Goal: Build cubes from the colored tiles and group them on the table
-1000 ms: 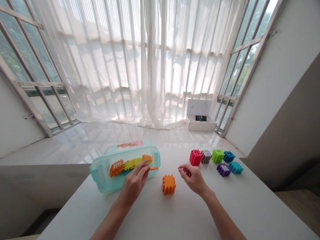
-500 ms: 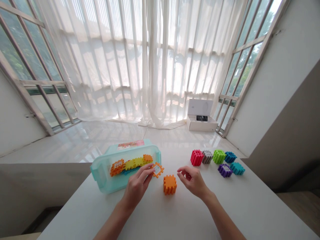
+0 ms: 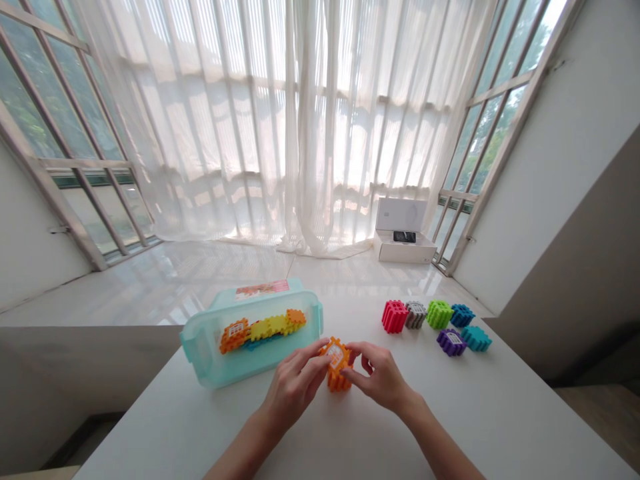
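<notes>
An orange toothed tile (image 3: 335,353) with a white sticker is pinched between my left hand (image 3: 295,388) and my right hand (image 3: 381,378), just above an orange block cube (image 3: 338,380) on the white table (image 3: 350,433). Both hands have fingers closed on the tile. To the left lies a pale teal plastic box (image 3: 205,347) holding orange, yellow and blue tiles (image 3: 260,328).
Several finished cubes stand at the table's far right: red (image 3: 395,315), grey (image 3: 415,314), green (image 3: 439,313), blue (image 3: 461,314), purple (image 3: 451,341), teal (image 3: 476,338). A white open box (image 3: 403,247) sits on the floor by the curtain. The table edge drops off on the left.
My left hand took an orange tile out of the teal box and carried it right to the orange cube. My right hand moved left and closed on the same tile.
</notes>
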Available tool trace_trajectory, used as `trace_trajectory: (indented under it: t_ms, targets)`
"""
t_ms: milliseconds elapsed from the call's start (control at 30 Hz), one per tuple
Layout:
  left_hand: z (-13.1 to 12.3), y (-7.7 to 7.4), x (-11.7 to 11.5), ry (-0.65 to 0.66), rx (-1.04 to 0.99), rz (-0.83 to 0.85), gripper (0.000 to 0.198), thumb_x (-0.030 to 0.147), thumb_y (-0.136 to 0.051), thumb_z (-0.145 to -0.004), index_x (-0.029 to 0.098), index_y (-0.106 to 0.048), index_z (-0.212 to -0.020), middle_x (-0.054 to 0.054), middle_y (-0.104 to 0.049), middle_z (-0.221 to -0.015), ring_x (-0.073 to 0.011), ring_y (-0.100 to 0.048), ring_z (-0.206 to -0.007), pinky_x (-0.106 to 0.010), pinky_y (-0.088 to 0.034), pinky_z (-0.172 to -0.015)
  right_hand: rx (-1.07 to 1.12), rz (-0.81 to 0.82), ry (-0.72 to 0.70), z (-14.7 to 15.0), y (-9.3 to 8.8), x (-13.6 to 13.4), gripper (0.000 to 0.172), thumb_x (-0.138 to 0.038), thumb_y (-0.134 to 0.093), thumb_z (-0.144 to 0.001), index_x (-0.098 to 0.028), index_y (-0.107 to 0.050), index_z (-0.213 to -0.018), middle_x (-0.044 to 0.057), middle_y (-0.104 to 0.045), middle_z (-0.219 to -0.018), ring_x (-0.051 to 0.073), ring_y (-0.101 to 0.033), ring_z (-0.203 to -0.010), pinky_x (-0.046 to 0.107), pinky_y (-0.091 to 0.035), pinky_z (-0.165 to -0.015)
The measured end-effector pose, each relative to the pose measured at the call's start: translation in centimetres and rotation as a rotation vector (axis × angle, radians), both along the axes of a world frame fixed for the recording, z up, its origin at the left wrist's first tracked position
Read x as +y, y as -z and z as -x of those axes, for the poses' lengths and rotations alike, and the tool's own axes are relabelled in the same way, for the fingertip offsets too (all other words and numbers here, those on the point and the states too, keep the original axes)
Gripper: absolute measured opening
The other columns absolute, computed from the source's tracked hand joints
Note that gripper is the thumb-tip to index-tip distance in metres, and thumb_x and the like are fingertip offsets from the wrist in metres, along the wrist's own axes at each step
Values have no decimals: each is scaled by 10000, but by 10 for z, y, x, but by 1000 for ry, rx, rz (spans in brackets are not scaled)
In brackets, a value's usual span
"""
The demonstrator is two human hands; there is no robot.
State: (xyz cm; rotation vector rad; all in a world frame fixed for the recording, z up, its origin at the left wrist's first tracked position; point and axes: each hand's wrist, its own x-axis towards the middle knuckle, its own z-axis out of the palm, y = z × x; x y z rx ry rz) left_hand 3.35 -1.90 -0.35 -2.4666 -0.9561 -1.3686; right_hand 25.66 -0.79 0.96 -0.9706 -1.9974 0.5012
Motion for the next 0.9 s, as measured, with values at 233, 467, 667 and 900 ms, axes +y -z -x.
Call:
trace_trajectory:
  t_ms: [233,467,667,900]
  targets:
    - [-3,-1,0,19,-83,43,197,114,-610,-910,201,-633,-1085,-129,-618,-1299,-169,-701,-987,-297,-572,-898,101,-33,76,4,1,0,237,-256,-697,-827,-205,-630,-1049,-7,-697,-782,87,-408,-490,220,-416,-505]
    - [-6,-2,1,40,-205,77,198,110,-621,-901,206,-658,-1071,-108,-636,-1265,-164,-709,-958,-284,-600,-853,64,-69,-3,1,-1,-3,342,-235,-694,-821,-226,-589,-1146,9,-701,-879,94,-427,-520,233,-446,-531]
    - [-7,-4,2,83,-242,103,220,97,-640,-888,210,-664,-1075,-109,-627,-1259,-146,-709,-893,-275,-611,-809,62,-78,41,0,0,-2,331,-301,-713,-837,-241,-601,-1143,6,-692,-884,94,-416,-521,242,-443,-536]
    - [-8,-5,2,102,-280,168,196,144,-666,-880,217,-669,-1061,-104,-657,-1219,-187,-704,-977,-325,-610,-867,108,-30,31,2,-4,-2,311,-226,-680,-805,-217,-603,-1106,6,-675,-858,81,-399,-503,223,-418,-501]
